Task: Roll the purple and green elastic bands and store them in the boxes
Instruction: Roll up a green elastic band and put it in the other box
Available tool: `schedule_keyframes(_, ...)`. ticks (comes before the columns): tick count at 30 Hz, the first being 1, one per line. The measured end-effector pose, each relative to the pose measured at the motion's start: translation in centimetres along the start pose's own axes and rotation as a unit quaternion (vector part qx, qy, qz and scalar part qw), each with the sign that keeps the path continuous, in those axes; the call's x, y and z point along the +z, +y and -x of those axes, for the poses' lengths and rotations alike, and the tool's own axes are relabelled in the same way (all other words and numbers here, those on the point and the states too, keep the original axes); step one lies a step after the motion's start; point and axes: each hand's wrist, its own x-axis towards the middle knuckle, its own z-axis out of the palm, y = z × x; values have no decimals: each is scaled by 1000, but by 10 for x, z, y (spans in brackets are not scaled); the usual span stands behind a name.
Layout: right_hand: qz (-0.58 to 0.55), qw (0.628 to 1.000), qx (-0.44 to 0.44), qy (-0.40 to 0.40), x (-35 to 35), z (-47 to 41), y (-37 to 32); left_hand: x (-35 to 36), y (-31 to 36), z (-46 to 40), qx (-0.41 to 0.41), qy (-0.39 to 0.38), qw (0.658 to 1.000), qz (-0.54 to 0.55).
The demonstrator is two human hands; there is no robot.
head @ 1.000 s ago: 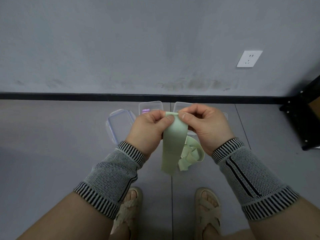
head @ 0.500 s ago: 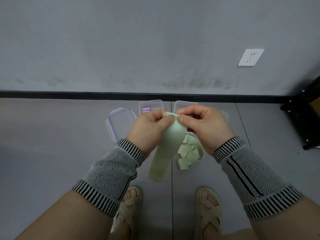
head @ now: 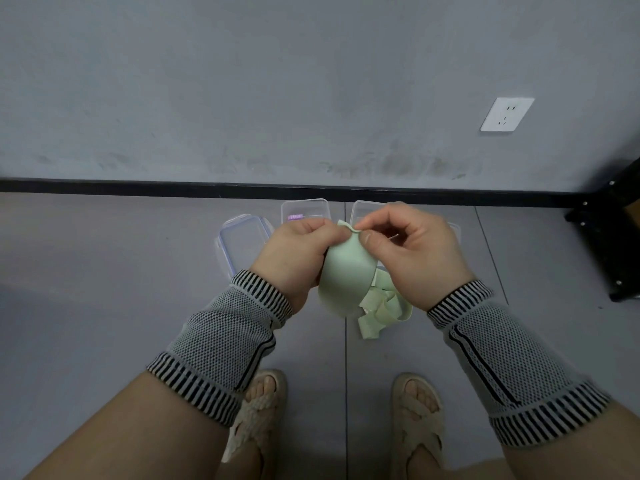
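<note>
Since a second ago, the hanging tail of the green elastic band is no longer dangling straight down below the hands; it is now curving up into a broad cupped loop between the wrists. Both hands are sitting slightly further apart than before, the top edge of the band now poking up between them as a small folded lip.

Head view: left hand is gripping the band's left edge, fingers curled round it, thumb tucked against the strip. Right hand is pinching the folded lip between thumb and forefinger, the other fingers curled loosely above. Judgement: the first turn of the roll is just being started; the rolling itself is barely under way, and most of the band is still loose. That loose remainder is lying in a crumpled heap on the floor, just below and behind the right hand.

Containers, all on the floor beyond the fingers: a clear box just past the left hand's fingers, showing something purple inside, probably the purple elastic band, though it is too small to tell whether it is rolled. A second clear box is sitting just behind the right hand's fingers, largely hidden; contents cannot be told. A clear lid is lying flat to the left of the left hand, nothing on it.
</note>
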Motion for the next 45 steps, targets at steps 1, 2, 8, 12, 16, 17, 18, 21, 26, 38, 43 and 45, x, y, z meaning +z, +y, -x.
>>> schedule_keyframes(1, 11, 1000, -4, -7, 0, 0, 0, 0, 0, 0, -6, -3, 1000, 4)
schedule_keyframes(2, 23, 1000, -9, -13, 0, 1, 1, 0, 1, 1, -15, -4, 1000, 10)
schedule_keyframes(8, 94, 994, -52, -25, 2, 2, -1, -1, 3, 2, -64, 6, 996, 66)
schedule_keyframes(12, 95, 993, -61, -25, 2, 2, -1, -3, 1, 1, -58, -6, 996, 74)
schedule_keyframes(16, 35, 999, -21, -17, 1, 1, -3, -3, 2, 3, -48, -33, 995, 77)
schedule_keyframes(17, 13, 1000, -7, -16, 1, 0, -4, -3, 2, 3, -43, -39, 995, 77)
schedule_keyframes(18, -11, 1000, 5, -16, 1, 0, -5, -4, 2, 3, -34, -43, 996, 74)
schedule_keyframes(21, -90, 995, 40, -28, 0, -1, -5, -3, 4, 3, 5, -21, 999, 48)
schedule_keyframes(26, -194, 975, 111, -12, -7, -3, -4, -1, 8, 4, 67, 34, 997, 10)
schedule_keyframes(38, -100, 989, 108, -16, -2, -5, -1, 2, 2, 2, 85, 33, 994, -55)
schedule_keyframes(43, -105, 988, 112, -12, -2, -6, 0, 3, 2, 1, 72, 36, 996, -30)
schedule_keyframes(45, -116, 987, 112, -7, -2, -6, 1, 4, 3, 2, 62, 29, 998, -8)
